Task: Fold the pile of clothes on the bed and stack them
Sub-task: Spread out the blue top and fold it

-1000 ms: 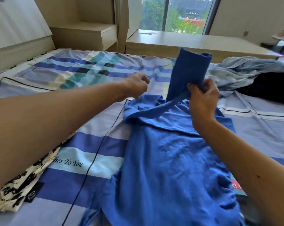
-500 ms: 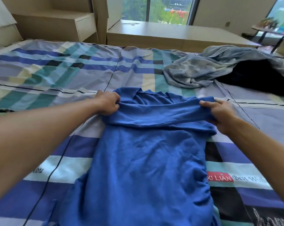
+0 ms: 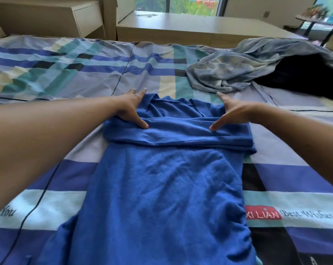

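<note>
A blue shirt lies lengthwise on the bed, collar at the far end, with its sleeves laid as a band across the chest. My left hand rests flat on the left end of that band, fingers spread, thumb on the fold. My right hand presses the right end with open fingers, thumb pointing inward. Neither hand grips cloth. A crumpled grey garment and a black garment lie at the far right of the bed.
The striped and checked bedspread covers the bed. Beyond its far edge stand a low wooden platform, a drawer unit and a window. A small table is at the far right.
The sleeve held up by my right hand came down across the chest. Both hands then let go of the band and now lie flat on it.
</note>
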